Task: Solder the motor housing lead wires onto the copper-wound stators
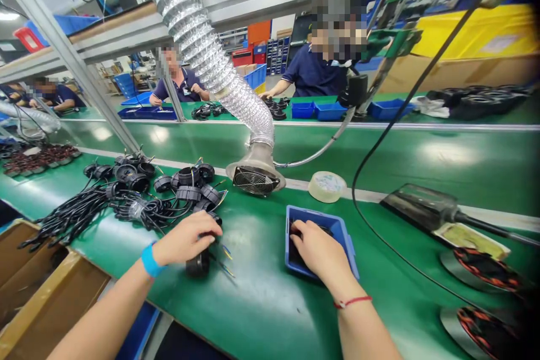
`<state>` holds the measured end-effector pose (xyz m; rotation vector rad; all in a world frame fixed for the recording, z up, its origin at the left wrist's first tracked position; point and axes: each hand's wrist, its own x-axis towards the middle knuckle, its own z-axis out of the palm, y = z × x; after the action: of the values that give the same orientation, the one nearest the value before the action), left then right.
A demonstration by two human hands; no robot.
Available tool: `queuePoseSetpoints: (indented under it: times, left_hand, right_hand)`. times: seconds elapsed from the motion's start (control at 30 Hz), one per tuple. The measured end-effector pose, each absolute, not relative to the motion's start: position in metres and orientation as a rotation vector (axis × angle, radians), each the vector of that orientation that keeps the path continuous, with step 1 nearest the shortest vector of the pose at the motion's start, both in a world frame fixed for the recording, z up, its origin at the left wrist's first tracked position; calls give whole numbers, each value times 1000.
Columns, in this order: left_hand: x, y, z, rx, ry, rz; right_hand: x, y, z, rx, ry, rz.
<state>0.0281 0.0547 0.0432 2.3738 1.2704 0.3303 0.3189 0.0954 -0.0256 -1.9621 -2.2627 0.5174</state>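
Note:
My left hand (189, 239), with a blue band at the wrist, has its fingers curled round a black cable part, partly hidden by the hand. A black round cap (197, 265) shows just beneath it, and thin coloured wires (228, 261) stick out to the right. My right hand (318, 247) reaches into a small blue bin (352, 250), fingers bent and closed among dark parts. Whatever its fingertips grip is hidden. Left of and behind my left hand lie black caps (189, 192) with wire ends and bundled black cables (80, 211).
A fume duct hood (255, 171) hangs low over the green bench (253, 304). Beside it sits a tape roll (327, 187). To the right are a soldering iron stand (422, 205), a dangling black cable (358, 180) and copper-wound stators (481, 270). Co-workers sit across the belt.

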Motion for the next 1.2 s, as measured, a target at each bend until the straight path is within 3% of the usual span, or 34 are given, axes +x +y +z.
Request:
queuePoseSetpoints:
  times: [0.2,0.33,0.53,0.77,1.03,1.2]
  left_hand:
    - [44,78,33,2660,1090,-87]
    - [33,95,38,2558,1007,49]
    - [19,119,28,2098,1139,551]
    - [28,100,2,2483,1036,369]
    - [20,100,5,2198,1083,545]
    - [19,103,8,2086,1031,573]
  right_hand:
    - [319,96,-29,-1948,-2252,475]
    - [321,98,-30,-1913,-2182,514]
    - [330,102,-32,-1754,-1974,690]
    - [330,99,-23,-1661,-1668,895]
    - [303,97,-7,-1477,-1343,1052]
    - [238,91,12,-1221,-1266,1327]
